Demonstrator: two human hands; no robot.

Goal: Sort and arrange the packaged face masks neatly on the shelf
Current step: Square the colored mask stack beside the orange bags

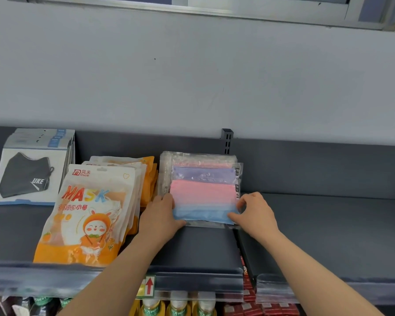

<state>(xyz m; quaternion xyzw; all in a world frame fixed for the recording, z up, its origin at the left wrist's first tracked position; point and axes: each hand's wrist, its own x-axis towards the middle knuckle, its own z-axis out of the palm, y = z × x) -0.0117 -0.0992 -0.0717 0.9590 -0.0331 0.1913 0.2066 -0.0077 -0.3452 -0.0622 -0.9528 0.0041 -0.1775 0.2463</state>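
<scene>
On the dark matte shelf [328,224], the stack of glossy clear-plastic mask packs [203,192] (flat rectangles banded pink, lilac and blue) lies between the hands, the left hand [160,215] gripping its near left edge, the right hand [253,213] pinching its near right corner.

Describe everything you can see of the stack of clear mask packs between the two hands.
The stack of clear packs lies flat on the dark shelf, right of the orange packs. Glossy plastic shows bands of pink, purple, pink and blue masks, with printed strips along the right side. The left hand and right hand grip its front corners.
</scene>
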